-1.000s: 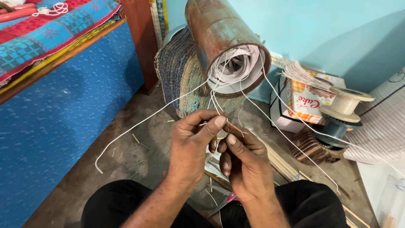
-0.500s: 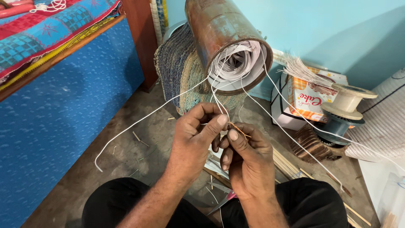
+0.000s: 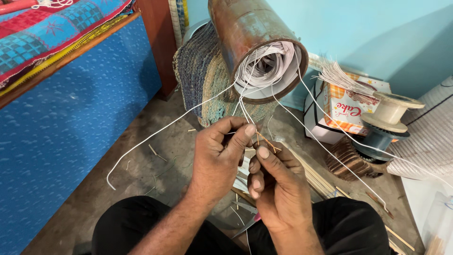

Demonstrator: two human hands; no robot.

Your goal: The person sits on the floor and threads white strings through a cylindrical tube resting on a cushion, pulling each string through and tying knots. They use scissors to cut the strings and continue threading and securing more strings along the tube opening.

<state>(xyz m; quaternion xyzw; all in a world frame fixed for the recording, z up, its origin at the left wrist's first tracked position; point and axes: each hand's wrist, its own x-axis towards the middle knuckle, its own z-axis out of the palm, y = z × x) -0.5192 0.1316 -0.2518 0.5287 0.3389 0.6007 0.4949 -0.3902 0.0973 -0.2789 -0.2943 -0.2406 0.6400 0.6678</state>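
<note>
Left of the rusty metal drum (image 3: 250, 35), a blue cabinet (image 3: 71, 123) stands on the floor. White wires (image 3: 264, 66) spill from the drum's open mouth. Below the drum, the left hand (image 3: 219, 156) pinches white wire strands between thumb and fingers; the right hand (image 3: 278, 189), touching it, is closed on thin copper strands (image 3: 266, 140). Right of the drum sits a spool (image 3: 389, 118).

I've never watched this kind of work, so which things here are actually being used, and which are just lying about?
In use:
left hand and right hand, pinching bared copper strands
thin white insulated wires
rusty metal cylinder the wires run out of

Lying about:
cream plastic spool
orange checked cardboard box
blue patterned cabinet
woven fabric bundle
wooden sticks on the floor
</note>
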